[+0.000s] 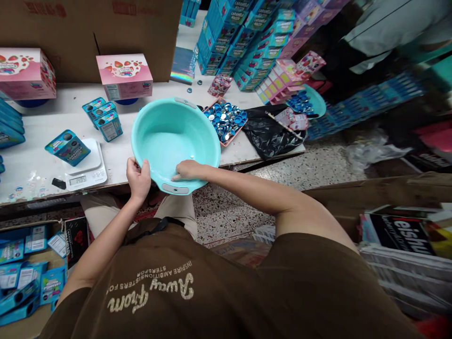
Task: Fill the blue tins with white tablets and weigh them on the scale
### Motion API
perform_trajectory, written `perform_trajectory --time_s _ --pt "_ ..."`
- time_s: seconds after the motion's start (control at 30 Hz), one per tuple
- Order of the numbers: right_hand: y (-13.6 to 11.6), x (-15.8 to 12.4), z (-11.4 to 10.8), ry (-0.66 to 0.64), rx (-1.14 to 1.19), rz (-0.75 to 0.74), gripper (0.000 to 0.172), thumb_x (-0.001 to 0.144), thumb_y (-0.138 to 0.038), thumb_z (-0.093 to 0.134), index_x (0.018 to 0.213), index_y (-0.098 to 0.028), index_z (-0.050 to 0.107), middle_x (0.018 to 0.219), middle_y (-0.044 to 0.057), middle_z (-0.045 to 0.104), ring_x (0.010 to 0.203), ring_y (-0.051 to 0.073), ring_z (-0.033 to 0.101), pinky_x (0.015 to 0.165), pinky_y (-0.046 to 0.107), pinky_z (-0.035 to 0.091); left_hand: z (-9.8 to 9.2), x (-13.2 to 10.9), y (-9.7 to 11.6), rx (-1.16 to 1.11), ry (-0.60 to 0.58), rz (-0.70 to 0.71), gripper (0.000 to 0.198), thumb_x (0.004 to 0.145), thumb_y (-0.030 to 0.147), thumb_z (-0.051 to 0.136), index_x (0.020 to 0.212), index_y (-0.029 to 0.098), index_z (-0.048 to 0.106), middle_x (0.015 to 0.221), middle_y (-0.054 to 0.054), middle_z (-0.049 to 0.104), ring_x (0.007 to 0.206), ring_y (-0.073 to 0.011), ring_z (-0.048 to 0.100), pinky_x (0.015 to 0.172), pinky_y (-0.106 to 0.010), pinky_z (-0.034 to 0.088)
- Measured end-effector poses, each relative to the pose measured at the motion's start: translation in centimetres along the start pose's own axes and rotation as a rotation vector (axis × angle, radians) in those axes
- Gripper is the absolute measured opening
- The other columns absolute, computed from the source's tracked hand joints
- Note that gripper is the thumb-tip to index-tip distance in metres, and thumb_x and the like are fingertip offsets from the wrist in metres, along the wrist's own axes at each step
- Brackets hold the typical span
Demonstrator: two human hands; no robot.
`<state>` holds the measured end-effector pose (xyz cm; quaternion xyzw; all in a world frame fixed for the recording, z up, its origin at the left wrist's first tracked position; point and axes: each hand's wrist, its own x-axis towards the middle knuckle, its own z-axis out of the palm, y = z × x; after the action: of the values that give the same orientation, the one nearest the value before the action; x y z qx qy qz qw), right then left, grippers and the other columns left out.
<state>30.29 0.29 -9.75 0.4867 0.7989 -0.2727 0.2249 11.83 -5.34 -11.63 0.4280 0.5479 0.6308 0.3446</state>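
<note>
A turquoise plastic basin (151,125) is tilted toward me at the table's front edge, its inside showing one small white bit (192,157). My left hand (139,178) grips the basin's near-left rim, thumb up along the edge. Reaching into the basin, my right hand (189,170) has its fingers mostly curled, fingertips low against the near inner wall; whatever they hold, if anything, is hidden. Left of the basin, a blue candy pouch (68,147) lies on a white digital scale (86,180). Several blue pouches (108,125) stand behind it.
Beyond the basin sits a pink tray (231,140) of blue and silver pieces, beside a black plastic bag (263,134). Pink boxes (124,75) stand at the back left; stacked blue boxes (226,33) rise behind. An open carton (33,322) of blue pouches is at lower left.
</note>
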Motion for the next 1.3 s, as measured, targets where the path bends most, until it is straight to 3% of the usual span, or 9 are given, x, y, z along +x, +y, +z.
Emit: perform_trajectory --time_s 0.23,0.47,0.57,0.67,0.73,0.8,0.9,1.03,1.3 --pt "-0.6 -0.1 0.6 -0.028 0.062 -0.003 0.029 0.090 -0.033 0.058 0.086 -0.008 0.074 0.092 0.021 0.073 0.088 0.026 0.065 0.074 0.033 0.042 0.0 0.1 -0.1 0.028 0.004 -0.014 0.023 0.084 0.032 0.062 0.082 0.021 0.042 0.072 0.005 0.042 0.065 -0.0105 0.043 0.063 -0.024 0.038" --pt "1.0 -0.1 -1.0 0.061 0.379 -0.015 0.023 0.087 -0.026 0.046 0.067 -0.017 0.055 0.053 -0.001 0.045 0.051 0.010 0.038 0.052 0.025 0.030 0.0 0.5 -0.3 0.006 0.023 -0.029 0.027 0.083 0.035 0.064 0.080 0.021 0.041 0.071 0.005 0.041 0.065 -0.0106 0.043 0.063 -0.025 0.039" --pt "2.7 -0.4 -2.9 0.141 0.830 -0.086 0.022 0.088 -0.029 0.034 0.070 -0.021 0.045 0.051 -0.007 0.026 0.044 0.009 0.021 0.044 0.022 0.022 0.0 0.5 -0.4 0.005 0.025 -0.051 0.025 0.083 0.030 0.064 0.080 0.021 0.040 0.071 0.005 0.042 0.065 -0.0108 0.044 0.063 -0.025 0.038" --pt "4.6 -0.7 -4.4 0.186 1.360 -0.185 0.026 0.087 -0.038 0.035 0.066 -0.023 0.038 0.054 -0.008 0.024 0.043 0.008 0.015 0.042 0.021 0.016 0.0 0.5 -0.2 0.008 0.023 -0.063 0.022 0.083 0.026 0.062 0.080 0.021 0.041 0.071 0.005 0.042 0.065 -0.0106 0.044 0.063 -0.024 0.037" --pt "5.7 -0.7 -4.9 0.230 1.432 -0.153 0.037 0.089 -0.048 0.037 0.062 -0.023 0.033 0.054 -0.008 0.025 0.043 0.008 0.015 0.042 0.022 0.016 0.1 0.5 -0.1 0.006 0.020 -0.065 0.020 0.083 0.023 0.061 0.080 0.021 0.042 0.072 0.005 0.042 0.065 -0.0101 0.043 0.063 -0.024 0.037" --pt "6.5 -0.6 -5.0 0.321 1.300 -0.049 0.045 0.091 -0.056 0.041 0.060 -0.023 0.033 0.052 -0.008 0.025 0.044 0.008 0.017 0.044 0.023 0.019 0.2 0.6 0.0 0.001 0.021 -0.067 0.019 0.083 0.022 0.061 0.080 0.021 0.042 0.072 0.005 0.042 0.065 -0.0097 0.043 0.063 -0.023 0.037" --pt "7.3 -0.3 -4.9 0.411 0.736 0.090 0.041 0.093 -0.049 0.049 0.067 -0.018 0.055 0.056 -0.003 0.046 0.052 0.011 0.039 0.055 0.025 0.031 0.2 0.6 0.0 -0.001 0.023 -0.079 0.020 0.083 0.021 0.061 0.080 0.021 0.042 0.071 0.005 0.042 0.064 -0.0093 0.042 0.063 -0.023 0.036" --pt "7.4 -0.3 -4.7 0.201 -0.075 0.156 0.033 0.094 -0.033 0.054 0.117 -0.012 0.064 0.105 0.014 0.072 0.095 0.023 0.064 0.077 0.028 0.042 0.2 0.7 0.0 -0.003 0.021 -0.087 0.019 0.082 0.023 0.061 0.080 0.021 0.042 0.072 0.005 0.043 0.064 -0.0090 0.042 0.064 -0.023 0.036" --pt "5.2 0.6 -2.9 0.038 -0.222 0.214 0.034 0.093 -0.011 0.044 0.117 -0.002 0.065 0.117 0.030 0.068 0.118 0.034 0.063 0.091 0.040 0.046 0.2 0.7 -0.1 -0.017 0.001 -0.094 0.020 0.082 0.025 0.061 0.080 0.021 0.041 0.070 0.005 0.041 0.064 -0.0097 0.041 0.063 -0.023 0.036"
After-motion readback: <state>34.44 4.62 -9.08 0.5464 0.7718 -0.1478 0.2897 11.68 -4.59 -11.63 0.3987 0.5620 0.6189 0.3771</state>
